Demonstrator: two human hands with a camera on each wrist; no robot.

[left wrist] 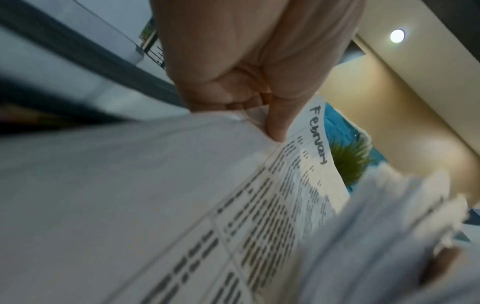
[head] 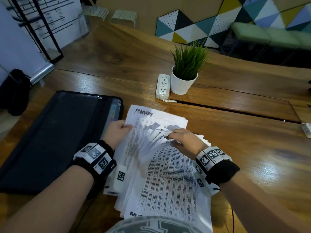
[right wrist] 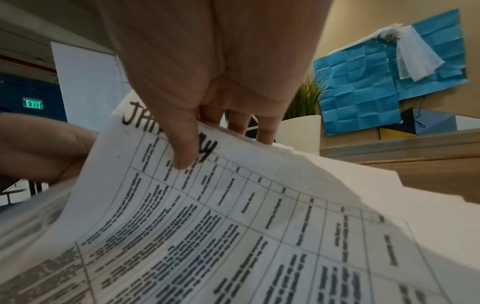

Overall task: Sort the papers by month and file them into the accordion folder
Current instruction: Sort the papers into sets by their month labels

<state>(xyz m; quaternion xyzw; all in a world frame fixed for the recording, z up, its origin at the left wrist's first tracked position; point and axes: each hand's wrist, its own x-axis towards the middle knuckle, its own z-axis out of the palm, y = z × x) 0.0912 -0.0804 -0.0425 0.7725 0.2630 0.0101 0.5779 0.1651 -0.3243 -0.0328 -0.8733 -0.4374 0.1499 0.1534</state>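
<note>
A stack of printed papers [head: 168, 179] lies on the wooden table in front of me, fanned apart at its far end. My left hand [head: 117, 130] pinches the left edge of a sheet headed "February" [head: 143, 113], thumb on top [left wrist: 275, 127]. My right hand [head: 181, 138] grips the top edges of several lifted sheets; in the right wrist view its thumb presses on a sheet headed "January" [right wrist: 207, 205]. The black accordion folder [head: 55, 140] lies flat to the left, its zip open along the right side, showing coloured pockets.
A white potted plant [head: 184, 76] and a white power strip [head: 162, 86] stand beyond the papers. A cable slot [head: 235, 111] runs across the table on the right. A small white object [head: 306, 130] sits at the right edge.
</note>
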